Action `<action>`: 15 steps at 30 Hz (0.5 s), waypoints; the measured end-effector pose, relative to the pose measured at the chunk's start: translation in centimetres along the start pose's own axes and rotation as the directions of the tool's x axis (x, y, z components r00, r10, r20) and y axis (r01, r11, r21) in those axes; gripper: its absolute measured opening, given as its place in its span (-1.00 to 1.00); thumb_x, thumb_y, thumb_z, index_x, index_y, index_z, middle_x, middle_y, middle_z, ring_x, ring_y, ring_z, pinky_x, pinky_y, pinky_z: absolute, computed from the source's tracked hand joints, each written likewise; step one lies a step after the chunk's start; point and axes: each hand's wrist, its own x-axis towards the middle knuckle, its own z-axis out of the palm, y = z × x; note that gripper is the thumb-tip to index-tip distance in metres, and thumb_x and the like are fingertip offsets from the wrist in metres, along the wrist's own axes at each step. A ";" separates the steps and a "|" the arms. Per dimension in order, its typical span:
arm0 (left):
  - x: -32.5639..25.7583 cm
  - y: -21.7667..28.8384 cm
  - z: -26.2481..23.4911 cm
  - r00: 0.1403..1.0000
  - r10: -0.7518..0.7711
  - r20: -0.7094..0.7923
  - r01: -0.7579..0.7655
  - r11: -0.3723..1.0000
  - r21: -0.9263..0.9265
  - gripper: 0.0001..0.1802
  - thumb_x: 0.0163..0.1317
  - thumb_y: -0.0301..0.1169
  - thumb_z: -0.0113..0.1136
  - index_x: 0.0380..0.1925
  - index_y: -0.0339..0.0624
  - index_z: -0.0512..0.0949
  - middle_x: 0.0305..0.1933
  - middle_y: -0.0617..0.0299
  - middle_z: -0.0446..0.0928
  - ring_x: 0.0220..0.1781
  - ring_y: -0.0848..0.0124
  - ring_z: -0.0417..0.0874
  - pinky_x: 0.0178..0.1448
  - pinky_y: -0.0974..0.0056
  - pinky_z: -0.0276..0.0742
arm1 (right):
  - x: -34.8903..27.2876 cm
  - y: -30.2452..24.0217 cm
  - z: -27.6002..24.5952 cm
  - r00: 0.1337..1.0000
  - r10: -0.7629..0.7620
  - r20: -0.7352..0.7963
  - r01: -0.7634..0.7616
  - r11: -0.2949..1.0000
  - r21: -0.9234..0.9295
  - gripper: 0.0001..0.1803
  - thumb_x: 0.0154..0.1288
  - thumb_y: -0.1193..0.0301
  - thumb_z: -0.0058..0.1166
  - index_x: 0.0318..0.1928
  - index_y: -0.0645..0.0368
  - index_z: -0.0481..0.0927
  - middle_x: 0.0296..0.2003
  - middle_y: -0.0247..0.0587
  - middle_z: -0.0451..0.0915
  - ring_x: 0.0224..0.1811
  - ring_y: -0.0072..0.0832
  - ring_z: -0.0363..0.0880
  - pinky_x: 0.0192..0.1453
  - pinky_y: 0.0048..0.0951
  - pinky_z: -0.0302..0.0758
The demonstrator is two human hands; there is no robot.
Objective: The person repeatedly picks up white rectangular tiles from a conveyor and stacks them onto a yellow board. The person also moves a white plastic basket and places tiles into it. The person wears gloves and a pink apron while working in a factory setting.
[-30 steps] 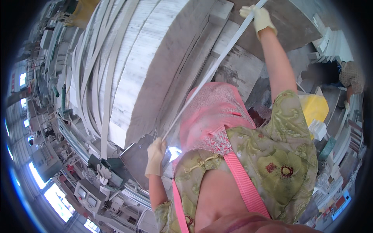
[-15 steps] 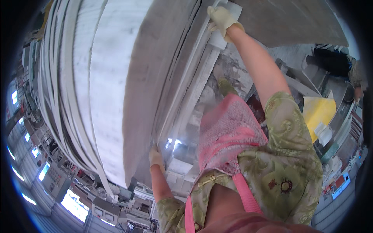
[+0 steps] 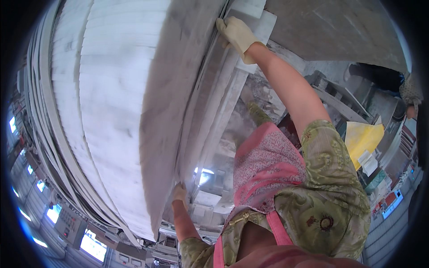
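Note:
A long, thin grey-white slab (image 3: 203, 96), stone-like in look, stands on edge close against a thick stack of white, grey-veined slabs (image 3: 120, 102). My right hand (image 3: 237, 36), in a cream glove, has its fingers curled over the slab's far upper edge. At the near end my left hand (image 3: 180, 194), also gloved, grips the same edge; its fingertips are partly hidden. Both arms are spread wide along the slab's length. Narrow dark gaps show between it and the stack.
Pale blocks (image 3: 263, 27) lie beyond my right hand, beside a large brown-grey panel (image 3: 339, 29). At right are a yellow sheet (image 3: 363, 142) and another person's dark-clothed legs (image 3: 380, 78). A control box (image 3: 69, 227) stands at lower left.
My right hand has moved left, toward the stack, with the slab's far end. My left hand stays at the near end, slightly lower in view. The whole view has shifted a little.

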 end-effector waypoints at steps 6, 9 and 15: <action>-0.6 0.7 1.1 0.998 -0.031 -0.062 0.036 0.997 0.072 -0.57 0.45 -0.18 -0.04 0.13 -0.18 0.57 0.07 -0.19 0.63 0.16 -0.15 0.62 0.24 -0.13 0.51 | -0.2 1.0 0.9 0.999 0.011 -0.046 0.003 0.954 0.301 -0.38 -0.29 0.79 0.19 -0.04 0.41 0.41 -0.35 -0.12 0.69 -0.15 -0.27 0.74 -0.12 -0.38 0.66; -0.6 1.0 1.8 0.996 -0.042 -0.077 0.049 0.995 0.091 -0.60 0.44 -0.19 -0.03 0.11 -0.14 0.58 0.03 -0.18 0.65 0.13 -0.16 0.63 0.22 -0.16 0.51 | -0.4 1.4 1.0 0.994 -0.067 -0.081 0.082 0.976 0.200 -0.38 -0.26 0.78 0.18 -0.01 0.42 0.42 -0.33 -0.12 0.70 -0.18 -0.30 0.76 -0.10 -0.41 0.66; -0.4 1.1 2.4 0.995 -0.033 -0.090 0.041 0.995 0.089 -0.61 0.43 -0.22 -0.01 0.15 -0.10 0.56 0.04 -0.15 0.66 0.11 -0.14 0.65 0.20 -0.14 0.53 | -0.3 0.6 0.0 0.999 0.043 0.021 -0.047 0.957 0.288 -0.48 -0.01 0.74 0.07 0.07 0.41 0.44 -0.35 -0.10 0.72 -0.24 -0.30 0.79 -0.09 -0.37 0.65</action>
